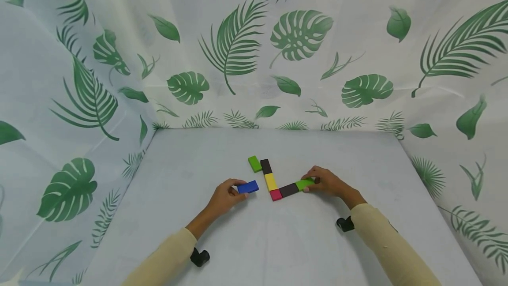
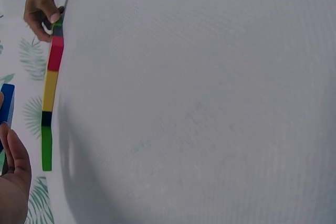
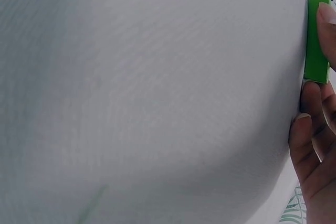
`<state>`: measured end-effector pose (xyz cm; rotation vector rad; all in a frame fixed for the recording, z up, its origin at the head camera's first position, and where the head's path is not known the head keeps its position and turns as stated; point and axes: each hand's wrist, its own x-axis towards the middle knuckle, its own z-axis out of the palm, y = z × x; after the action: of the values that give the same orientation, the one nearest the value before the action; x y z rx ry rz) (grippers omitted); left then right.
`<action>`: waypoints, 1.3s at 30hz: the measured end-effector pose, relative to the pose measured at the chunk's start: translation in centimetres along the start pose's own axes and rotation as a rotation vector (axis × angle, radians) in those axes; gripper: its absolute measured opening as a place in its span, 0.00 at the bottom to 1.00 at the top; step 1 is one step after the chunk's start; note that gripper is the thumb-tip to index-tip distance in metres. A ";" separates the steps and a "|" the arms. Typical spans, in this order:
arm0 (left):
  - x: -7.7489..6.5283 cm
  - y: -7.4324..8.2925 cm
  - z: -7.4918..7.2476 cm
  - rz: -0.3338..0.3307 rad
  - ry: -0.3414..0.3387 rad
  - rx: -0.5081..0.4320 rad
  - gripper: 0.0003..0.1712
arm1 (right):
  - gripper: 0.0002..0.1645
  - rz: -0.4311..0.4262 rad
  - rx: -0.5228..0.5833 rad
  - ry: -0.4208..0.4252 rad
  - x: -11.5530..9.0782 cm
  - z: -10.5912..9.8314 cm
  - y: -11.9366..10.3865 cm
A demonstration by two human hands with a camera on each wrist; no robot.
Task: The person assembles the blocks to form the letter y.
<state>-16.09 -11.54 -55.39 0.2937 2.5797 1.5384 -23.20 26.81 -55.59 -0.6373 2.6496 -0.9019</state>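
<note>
My left hand (image 1: 223, 197) pinches a blue block (image 1: 248, 187) between thumb and fingers, to the left of an L-shaped line of blocks. One leg of the L has a black block (image 1: 266, 166) at the far end, then a yellow block (image 1: 270, 182), with a red block (image 1: 275, 195) at the corner. From the red block, another black block (image 1: 289, 190) runs right to a green block (image 1: 304, 183). That green block is gripped at its outer end by my right hand (image 1: 328, 182). A second green block (image 1: 255, 163) lies against the far black block's left side.
The blocks lie on a white-covered table (image 1: 254, 242). A leaf-printed curtain (image 1: 254, 47) stands behind the table and along both sides. Small black devices show under the left wrist and the right wrist.
</note>
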 end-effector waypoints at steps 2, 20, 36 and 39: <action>0.0 0.0 0.2 -0.006 0.000 0.006 0.23 | 0.24 0.008 0.005 -0.004 0.0 0.0 0.1; -0.2 0.4 1.0 -0.003 -0.009 0.056 0.22 | 0.24 0.000 -0.012 -0.011 0.0 -0.1 0.0; -0.2 0.1 1.7 0.033 -0.069 0.114 0.22 | 0.24 0.013 -0.021 -0.009 0.0 0.0 0.1; -0.1 0.1 1.9 0.026 -0.078 0.131 0.21 | 0.24 0.011 -0.021 -0.009 0.0 0.0 0.2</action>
<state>-15.55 -9.87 -56.20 0.3933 2.6294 1.3403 -23.27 26.93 -55.66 -0.6294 2.6551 -0.8668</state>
